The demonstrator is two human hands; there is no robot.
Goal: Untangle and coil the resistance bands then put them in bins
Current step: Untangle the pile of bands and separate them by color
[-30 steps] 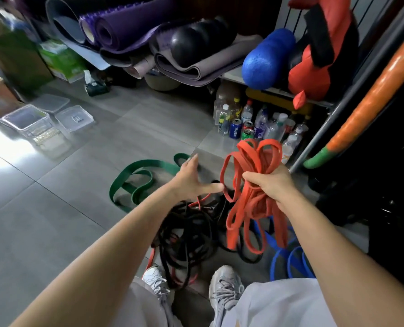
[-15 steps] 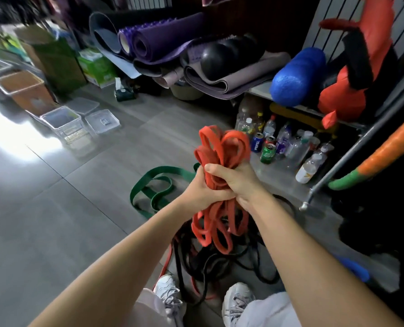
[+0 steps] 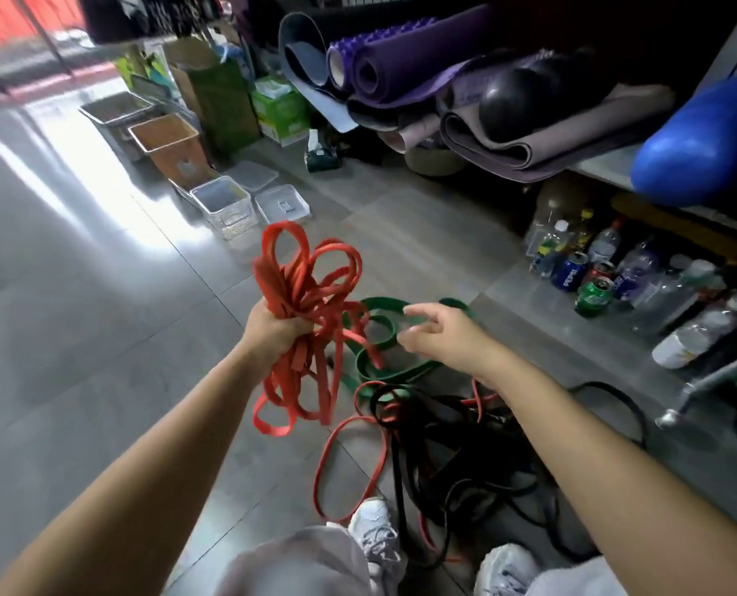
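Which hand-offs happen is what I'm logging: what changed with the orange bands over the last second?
The orange band bundle passed from right hand to left hand: both gripped it briefly, now the left grips it alone, the right has let go and hovers open over the green band. Green band and black tangle stayed on the floor.

Left arm (image 3: pixel 151 458): bare, reaching forward and up from the lower left corner.
Left hand (image 3: pixel 272 333): a fist, fingers curled tight round the red band bundle (image 3: pixel 302 294) at its middle (thumb not made out).
Right arm (image 3: pixel 607 458): bare, stretched forward from the lower right, forearm angled inward.
Right hand (image 3: pixel 439 337): holds nothing; fingers loosely spread, slightly bent, pointing left.
Spacing: hands about level, apart, not touching.
Wrists: both roughly straight.
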